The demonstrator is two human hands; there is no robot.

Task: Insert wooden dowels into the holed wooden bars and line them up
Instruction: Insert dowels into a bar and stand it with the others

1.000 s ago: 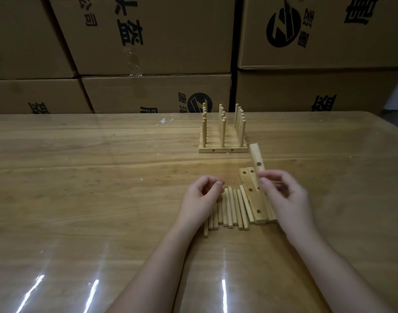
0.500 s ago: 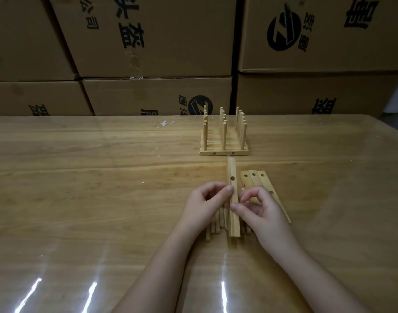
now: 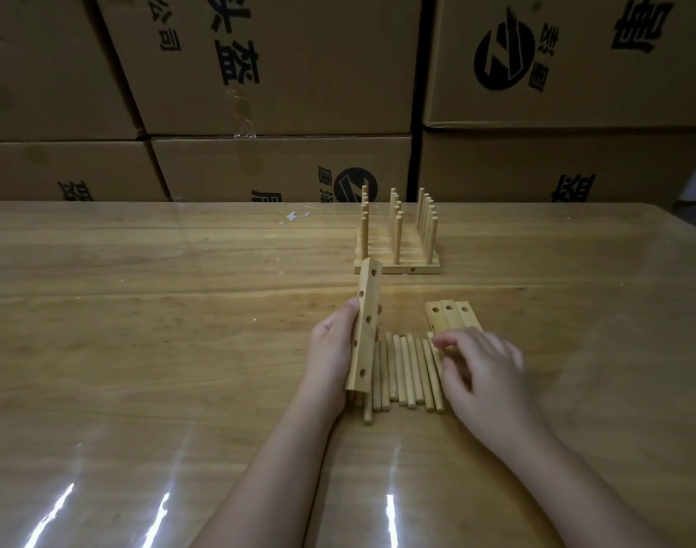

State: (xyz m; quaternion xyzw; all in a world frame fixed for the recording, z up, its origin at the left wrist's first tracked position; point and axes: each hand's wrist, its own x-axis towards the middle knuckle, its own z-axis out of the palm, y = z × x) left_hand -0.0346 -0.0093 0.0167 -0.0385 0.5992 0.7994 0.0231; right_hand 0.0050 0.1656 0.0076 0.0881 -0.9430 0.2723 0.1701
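Gripping one holed wooden bar (image 3: pixel 364 330) along its lower half, your left hand (image 3: pixel 330 357) holds it raised off the table (image 3: pixel 141 330), far end tilted up and away from you, holes facing right. The loose dowels (image 3: pixel 405 373) lie side by side in a row on the table just right of that bar, between your hands. Your right hand (image 3: pixel 484 369) hangs over the right end of the row with fingers curled down; whether the fingertips pinch a dowel cannot be determined. Three spare bars (image 3: pixel 449 316) lie flat and touching just beyond it. The finished bars (image 3: pixel 397 255), with dowels upright, stand farther back, before stacked cardboard boxes (image 3: pixel 279 73).
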